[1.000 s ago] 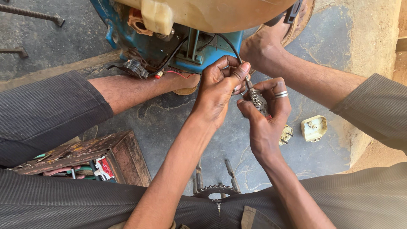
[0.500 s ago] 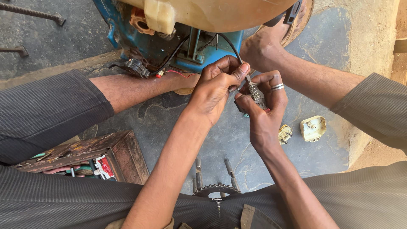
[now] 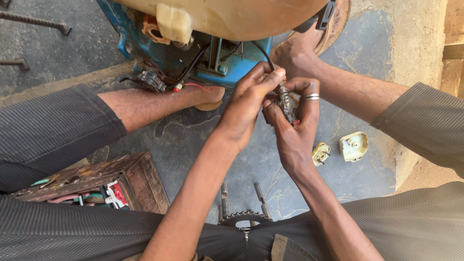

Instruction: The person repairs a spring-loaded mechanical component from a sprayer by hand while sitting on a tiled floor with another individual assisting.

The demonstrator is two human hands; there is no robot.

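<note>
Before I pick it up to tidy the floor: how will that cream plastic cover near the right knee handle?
The cover looks like a thin hollow plastic shell, so probably light and stiff. It lies flat on the concrete floor, so it seems unlikely to roll. Thin edges might crack if squeezed. The smaller plug piece beside it has prongs that may snag.

Single head camera looks steeply down, close over the hands (image 3: 275,111)

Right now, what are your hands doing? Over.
Left hand and right hand both gripping a small metal part. Black cable attached. Nothing blocking.
</note>
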